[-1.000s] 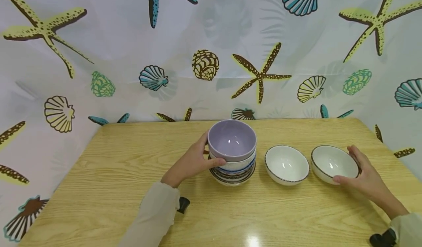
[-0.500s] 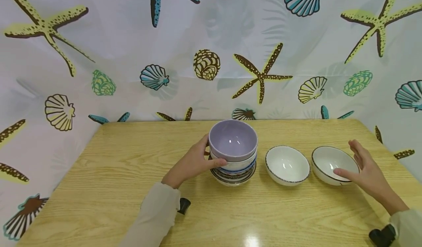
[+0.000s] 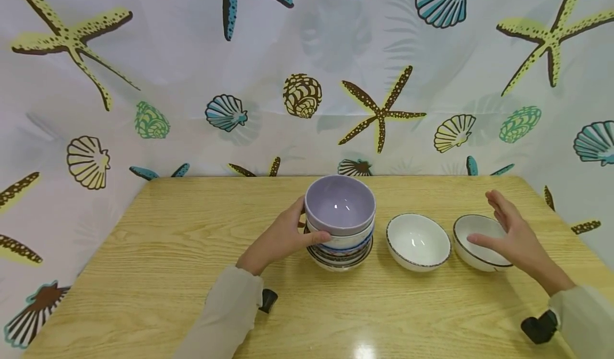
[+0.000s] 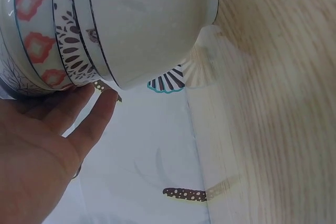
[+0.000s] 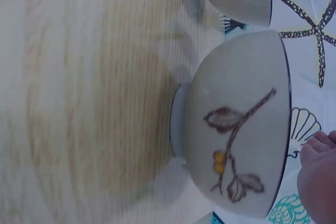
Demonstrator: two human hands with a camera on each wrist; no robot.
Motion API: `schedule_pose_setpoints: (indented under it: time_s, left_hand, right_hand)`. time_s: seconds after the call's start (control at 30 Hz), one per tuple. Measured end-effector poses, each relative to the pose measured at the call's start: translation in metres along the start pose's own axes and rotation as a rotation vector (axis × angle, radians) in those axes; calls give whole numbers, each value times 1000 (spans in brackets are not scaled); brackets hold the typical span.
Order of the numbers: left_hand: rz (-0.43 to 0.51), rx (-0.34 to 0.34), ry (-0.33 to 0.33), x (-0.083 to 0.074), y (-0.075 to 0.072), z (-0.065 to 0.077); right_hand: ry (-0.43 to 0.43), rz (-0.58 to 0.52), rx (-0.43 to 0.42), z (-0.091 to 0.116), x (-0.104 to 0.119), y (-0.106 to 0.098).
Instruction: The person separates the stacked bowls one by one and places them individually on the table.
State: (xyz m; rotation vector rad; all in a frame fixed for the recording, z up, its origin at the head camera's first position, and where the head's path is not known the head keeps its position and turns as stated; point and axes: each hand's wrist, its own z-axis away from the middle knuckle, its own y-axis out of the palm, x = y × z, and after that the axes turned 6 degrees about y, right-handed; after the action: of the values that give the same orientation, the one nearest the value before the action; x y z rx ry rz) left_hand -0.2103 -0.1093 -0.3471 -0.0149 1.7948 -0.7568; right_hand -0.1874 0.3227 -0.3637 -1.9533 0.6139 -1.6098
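A stack of several nested bowls stands on the wooden table, with a purple bowl (image 3: 338, 204) on top and patterned white bowls (image 4: 71, 30) below. My left hand (image 3: 283, 237) holds the stack's left side, thumb across the front and fingers round the side and back. To the right sits a white bowl (image 3: 417, 242) with a dark speckled rim. Beside it is another white bowl (image 3: 472, 228), painted outside with a brown branch and yellow berries, as the right wrist view shows. My right hand (image 3: 518, 242) hovers above its right side, thumb and fingers spread, gripping nothing.
The wooden table (image 3: 168, 252) ends at the back against a white cloth (image 3: 268, 146) printed with starfish and shells. Dark wrist straps show at both cuffs.
My right hand has let go of the rightmost bowl, risen, and moved left over it. The left hand and the bowls stay in place.
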Motion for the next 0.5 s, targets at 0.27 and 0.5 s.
schedule_pose_setpoints:
  time_s: [0.27,0.5]
  left_hand:
    - [12,2,-2,1,1,1]
    - [21,2,6,2,0,1]
  right_hand:
    - [3,2,49,-10,18,16]
    - [18,-22,119,-24,39,30]
